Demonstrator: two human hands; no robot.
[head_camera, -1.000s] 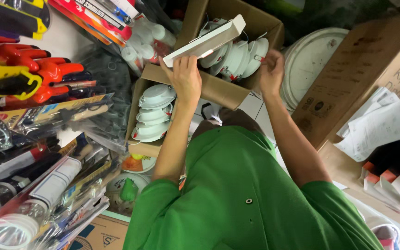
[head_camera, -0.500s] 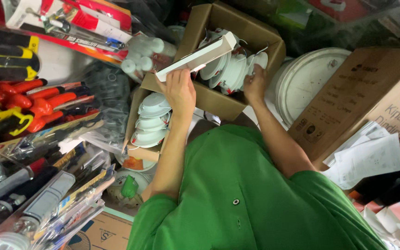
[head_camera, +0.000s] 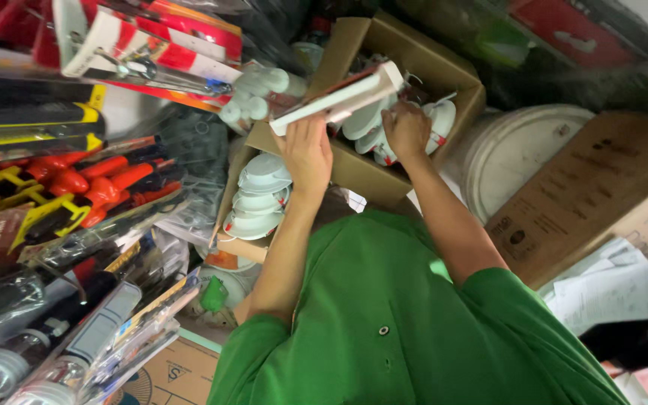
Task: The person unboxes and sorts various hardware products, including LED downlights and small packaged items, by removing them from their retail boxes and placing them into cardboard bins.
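Left hand (head_camera: 307,154) holds flat white box (head_camera: 339,98); right hand (head_camera: 406,129) among white lamps (head_camera: 369,120).

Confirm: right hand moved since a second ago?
Yes. The right hand went from the cardboard box rim inward onto the white round fixtures.

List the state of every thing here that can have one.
left hand: grip shut on flat white box
flat white box: closed, held tilted above the cartons
right hand: inside upper cardboard box, on the round white fixtures; grip unclear
upper cardboard box: open, flaps up
lower cardboard box: open, holding stacked white fixtures
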